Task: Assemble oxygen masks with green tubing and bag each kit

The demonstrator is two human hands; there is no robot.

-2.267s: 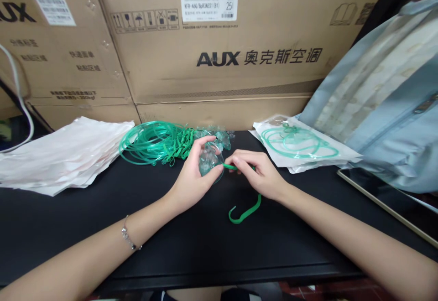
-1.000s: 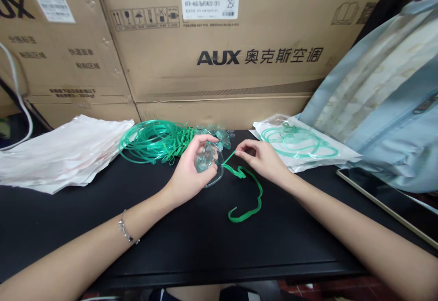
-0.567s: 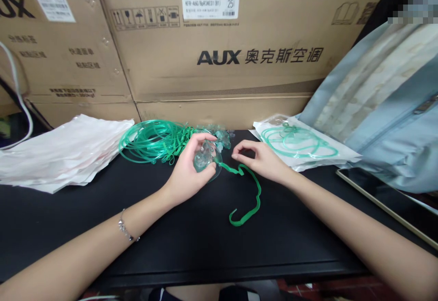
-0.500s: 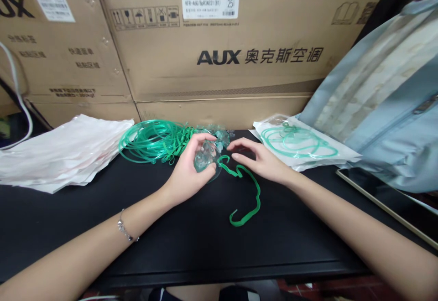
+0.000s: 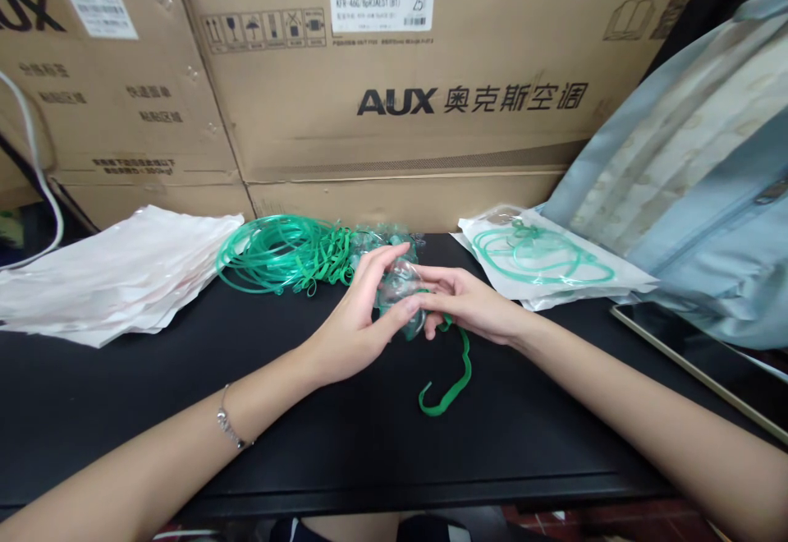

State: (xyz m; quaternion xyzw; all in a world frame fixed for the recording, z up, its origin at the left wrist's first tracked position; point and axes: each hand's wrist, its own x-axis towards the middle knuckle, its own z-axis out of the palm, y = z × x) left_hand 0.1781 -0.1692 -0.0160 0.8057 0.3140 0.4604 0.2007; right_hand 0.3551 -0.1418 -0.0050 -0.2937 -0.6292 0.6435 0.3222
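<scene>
My left hand (image 5: 369,312) wraps round a clear, green-tinted oxygen mask (image 5: 401,283), with the thumb in front and the fingers behind. My right hand (image 5: 465,302) is closed at the mask's right side, thumb and index finger against its edge, where the green elastic strap (image 5: 459,374) is attached. The strap passes beneath the right fingers, and its loose end curls on the black table. Part of the mask is hidden by both hands. Behind it lie other clear masks (image 5: 369,238), partly covered by my left hand.
Coiled green tubing (image 5: 246,267) and bunched green straps (image 5: 329,259) lie at left-centre, beside a stack of white pouches (image 5: 116,271). A bagged tubing set (image 5: 547,259) sits at right, near a phone-like tablet (image 5: 695,361) and a light-blue bag (image 5: 695,172). Cardboard boxes (image 5: 400,140) stand behind.
My left hand has carried the mask slightly right. My right hand has closed in from a gap and now grips the mask's strap side. The strap's loose end has shifted slightly.
</scene>
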